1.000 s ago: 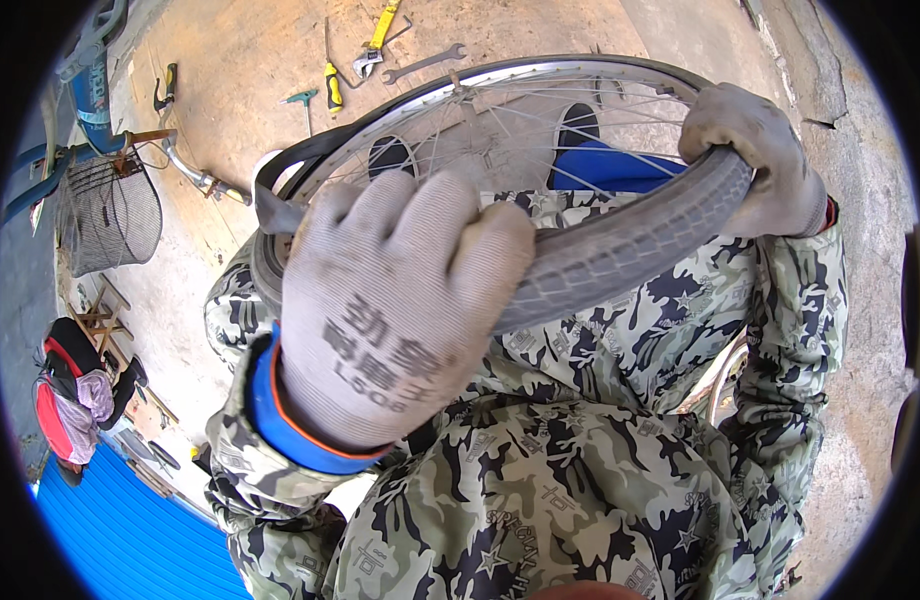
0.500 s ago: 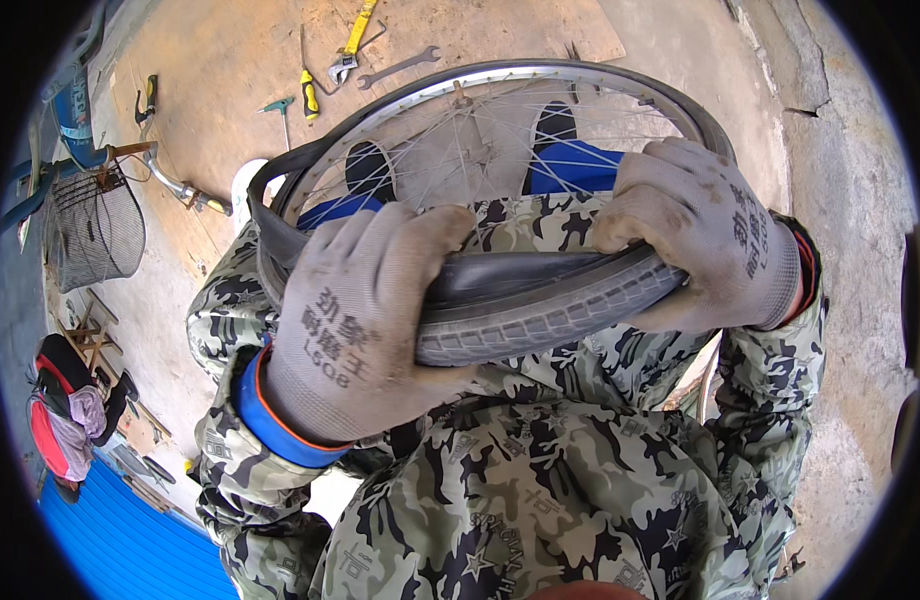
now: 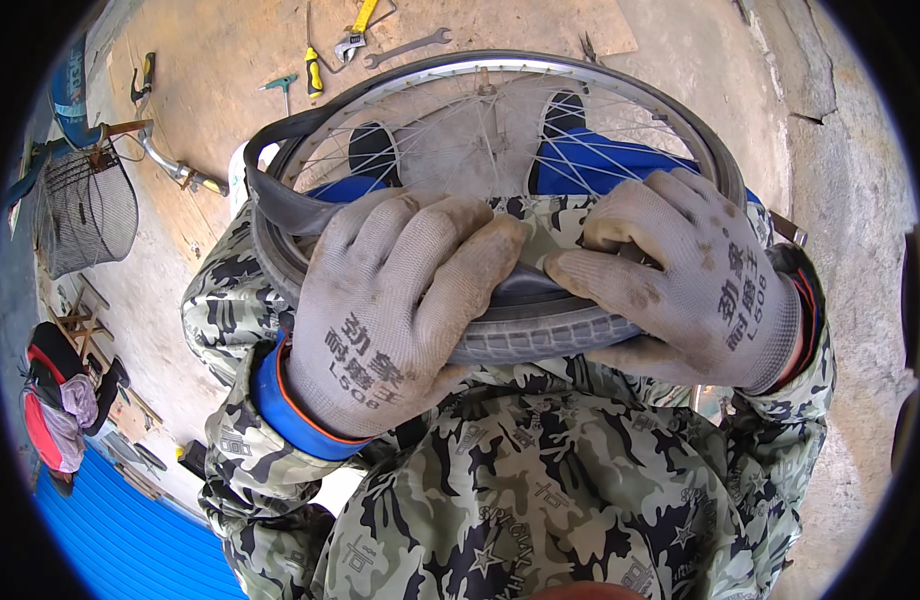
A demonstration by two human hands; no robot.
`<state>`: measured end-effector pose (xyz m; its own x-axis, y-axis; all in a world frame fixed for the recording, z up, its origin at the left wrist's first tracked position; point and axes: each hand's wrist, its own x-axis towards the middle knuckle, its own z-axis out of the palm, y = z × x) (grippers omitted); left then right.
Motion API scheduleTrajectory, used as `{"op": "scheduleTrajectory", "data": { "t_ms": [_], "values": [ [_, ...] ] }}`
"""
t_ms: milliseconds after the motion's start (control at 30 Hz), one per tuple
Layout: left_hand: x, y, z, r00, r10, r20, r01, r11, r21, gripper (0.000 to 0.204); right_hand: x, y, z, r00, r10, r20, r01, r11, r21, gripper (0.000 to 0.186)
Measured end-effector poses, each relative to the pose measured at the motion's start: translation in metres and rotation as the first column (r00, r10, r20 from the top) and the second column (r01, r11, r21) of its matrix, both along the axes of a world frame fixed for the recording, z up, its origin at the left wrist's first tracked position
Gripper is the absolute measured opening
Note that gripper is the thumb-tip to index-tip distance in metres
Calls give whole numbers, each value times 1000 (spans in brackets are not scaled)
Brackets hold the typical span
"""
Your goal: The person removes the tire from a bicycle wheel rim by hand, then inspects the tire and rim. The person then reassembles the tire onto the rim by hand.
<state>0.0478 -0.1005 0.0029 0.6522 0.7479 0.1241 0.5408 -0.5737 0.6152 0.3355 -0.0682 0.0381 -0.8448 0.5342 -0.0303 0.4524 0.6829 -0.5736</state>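
Observation:
A spoked bicycle wheel (image 3: 520, 66) rests across my lap over my legs. Its treaded tire (image 3: 520, 340) curves along the near side, with a black inner tube (image 3: 290, 205) looping out at the upper left. My gloved left hand (image 3: 395, 310) is closed over the near-left part of the tire and tube, fingers on top and thumb near the middle. My gloved right hand (image 3: 685, 285) grips the same tire and tube further right, its fingers curled over the top. The parts under both hands are partly hidden.
Wrenches (image 3: 405, 48), a screwdriver (image 3: 314, 74) and other tools lie on a board beyond the wheel. A bicycle frame (image 3: 70, 95) with a wire basket (image 3: 90, 210) is at the left. A red-and-black bundle (image 3: 55, 410) and blue ribbed sheeting (image 3: 130, 540) are at the lower left.
My right hand has moved from the far right of the tire down and inward toward my left hand. More of the black tube now shows along the near side, and my left thumb has shifted.

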Motion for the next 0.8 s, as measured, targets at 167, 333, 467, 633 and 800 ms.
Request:
{"op": "scheduleTrajectory", "data": {
  "t_ms": [167,333,467,633,800],
  "values": [
    [9,-7,-2,999,-38,18,33,979,201,57,-1,-2,0,995,11,102,-4,997,-73,81],
    [8,-12,9,992,-61,-110,55,996,-64,54,-4,-4,2,977,68,203,-33,985,-170,82],
    [6,-10,13,969,-117,-215,60,965,-254,65,-6,-10,3,960,47,276,-6,989,-148,79],
    [7,-9,11,975,-81,-205,42,981,-191,63,-7,-15,0,975,-42,217,79,983,-165,79],
    [8,-5,9,1000,-20,-15,15,957,-290,63,-4,-17,3,972,-77,222,125,969,-212,80]
  ]
}}
